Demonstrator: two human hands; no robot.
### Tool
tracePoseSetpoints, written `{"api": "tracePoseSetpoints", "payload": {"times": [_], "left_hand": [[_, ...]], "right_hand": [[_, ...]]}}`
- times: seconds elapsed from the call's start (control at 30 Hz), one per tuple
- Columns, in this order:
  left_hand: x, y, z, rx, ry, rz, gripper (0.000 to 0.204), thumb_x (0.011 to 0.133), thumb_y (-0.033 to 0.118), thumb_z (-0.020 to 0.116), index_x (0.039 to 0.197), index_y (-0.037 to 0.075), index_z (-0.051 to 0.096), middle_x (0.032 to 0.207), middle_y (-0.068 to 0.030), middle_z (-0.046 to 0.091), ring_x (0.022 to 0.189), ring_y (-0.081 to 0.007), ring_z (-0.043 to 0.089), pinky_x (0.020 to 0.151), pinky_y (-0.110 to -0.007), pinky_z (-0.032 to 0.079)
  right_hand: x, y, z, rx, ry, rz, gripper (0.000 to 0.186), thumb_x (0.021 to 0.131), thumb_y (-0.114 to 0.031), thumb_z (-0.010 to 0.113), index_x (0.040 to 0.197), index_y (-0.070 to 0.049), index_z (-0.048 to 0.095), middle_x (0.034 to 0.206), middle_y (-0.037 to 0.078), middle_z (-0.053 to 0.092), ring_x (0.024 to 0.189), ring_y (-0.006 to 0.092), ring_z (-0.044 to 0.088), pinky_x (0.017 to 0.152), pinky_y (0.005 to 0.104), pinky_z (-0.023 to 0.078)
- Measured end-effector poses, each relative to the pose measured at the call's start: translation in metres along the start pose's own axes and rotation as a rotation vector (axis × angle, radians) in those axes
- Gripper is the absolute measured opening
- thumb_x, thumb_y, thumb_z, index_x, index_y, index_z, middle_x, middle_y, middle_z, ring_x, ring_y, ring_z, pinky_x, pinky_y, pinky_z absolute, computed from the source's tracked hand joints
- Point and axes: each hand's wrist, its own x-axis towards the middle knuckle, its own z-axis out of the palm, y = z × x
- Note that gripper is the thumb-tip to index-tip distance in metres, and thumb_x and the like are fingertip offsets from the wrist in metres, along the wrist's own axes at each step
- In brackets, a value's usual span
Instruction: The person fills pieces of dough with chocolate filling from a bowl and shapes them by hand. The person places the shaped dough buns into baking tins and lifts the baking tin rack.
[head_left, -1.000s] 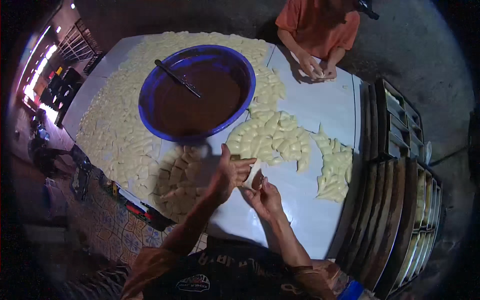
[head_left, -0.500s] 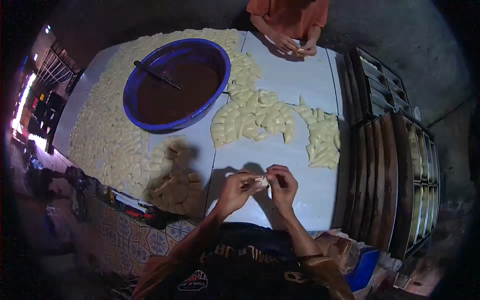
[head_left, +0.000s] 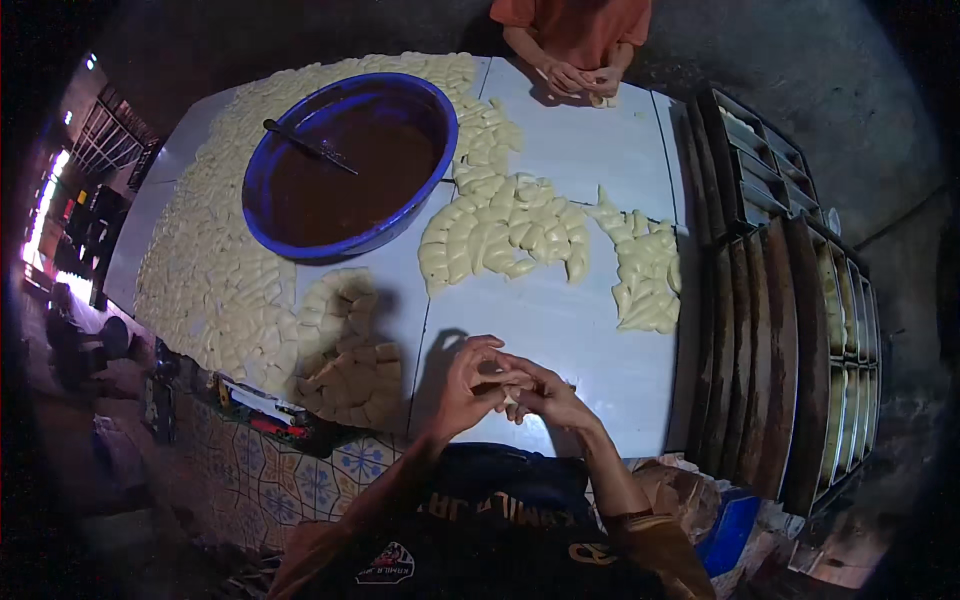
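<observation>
At the near edge of the white table (head_left: 620,390), my left hand (head_left: 470,390) and my right hand (head_left: 545,400) come together around a small piece of pale dough (head_left: 512,396). Their fingers are closed on it and hide most of it. Pale, soft dough pieces (head_left: 500,235) lie in patches and a dense spread across the table, some in shadow at my left. A large blue basin (head_left: 400,225) of brown paste, with a dark utensil (head_left: 310,146) in it, stands among them at the back left.
Across the table, a person in an orange top (head_left: 570,25) works a pale piece with both hands. Stacked dark wooden and metal trays (head_left: 770,340) line the right side. A blue container (head_left: 725,535) sits low at the near right. Patterned floor tiles (head_left: 265,480) show below.
A second ago the dough was spread open in my fingers, showing brown inside; now both hands are folded over it, lower in the picture. The view has shifted, and the table scene appears higher.
</observation>
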Motion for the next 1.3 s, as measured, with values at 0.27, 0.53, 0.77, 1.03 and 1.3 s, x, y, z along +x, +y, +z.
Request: {"api": "tracePoseSetpoints", "payload": {"times": [0.27, 0.53, 0.77, 1.03, 1.3], "left_hand": [[0.019, -0.003, -0.036, 0.064, 0.416, 0.054, 0.021, 0.084, -0.002, 0.056, 0.105, 0.000, 0.056, 0.108, -0.0104, 0.056, 0.107, -0.0232, 0.059, 0.092, -0.031, 0.046], [0.041, 0.000, -0.027, 0.065, 0.390, -0.075, 0.011, 0.089, 0.003, 0.055, 0.098, -0.004, 0.054, 0.090, -0.0120, 0.061, 0.085, -0.0209, 0.065, 0.081, -0.031, 0.050], [0.027, -0.022, -0.037, -0.021, 0.372, -0.053, 0.011, 0.090, 0.002, 0.056, 0.100, -0.002, 0.056, 0.088, -0.0106, 0.064, 0.086, -0.0194, 0.065, 0.081, -0.031, 0.051], [0.029, -0.012, 0.009, 0.203, 0.113, -0.080, 0.027, 0.090, 0.002, 0.058, 0.116, -0.001, 0.060, 0.118, -0.0098, 0.061, 0.110, -0.0155, 0.055, 0.095, -0.029, 0.042], [0.009, 0.002, 0.049, 0.042, 0.119, -0.008, 0.027, 0.088, 0.008, 0.066, 0.112, -0.003, 0.064, 0.119, -0.0117, 0.059, 0.100, -0.0135, 0.058, 0.082, -0.024, 0.048]], "right_hand": [[0.076, 0.019, -0.033, -0.500, 0.503, -0.610, 0.061, 0.080, -0.004, 0.064, 0.137, 0.002, 0.041, 0.117, 0.016, 0.060, 0.108, 0.0246, 0.056, 0.096, 0.0337, 0.043], [0.154, -0.064, -0.045, -1.033, 0.912, -0.853, 0.056, 0.076, -0.008, 0.069, 0.128, 0.004, 0.048, 0.099, 0.022, 0.060, 0.089, 0.0380, 0.059, 0.078, 0.0391, 0.048], [0.053, -0.029, -0.034, -0.321, 0.274, -0.347, 0.034, 0.080, -0.011, 0.072, 0.111, 0.001, 0.065, 0.103, 0.007, 0.068, 0.086, 0.0109, 0.059, 0.078, 0.0263, 0.048], [-0.052, -0.049, -0.025, 0.219, 0.132, -0.700, 0.042, 0.090, -0.032, 0.062, 0.109, 0.005, 0.064, 0.127, 0.014, 0.047, 0.078, 0.0127, 0.058, 0.062, 0.0212, 0.046], [-0.028, -0.031, 0.028, -0.213, 0.686, -0.681, 0.025, 0.086, 0.000, 0.063, 0.111, 0.002, 0.063, 0.099, 0.004, 0.057, 0.083, 0.0101, 0.055, 0.070, 0.0209, 0.046]]}}
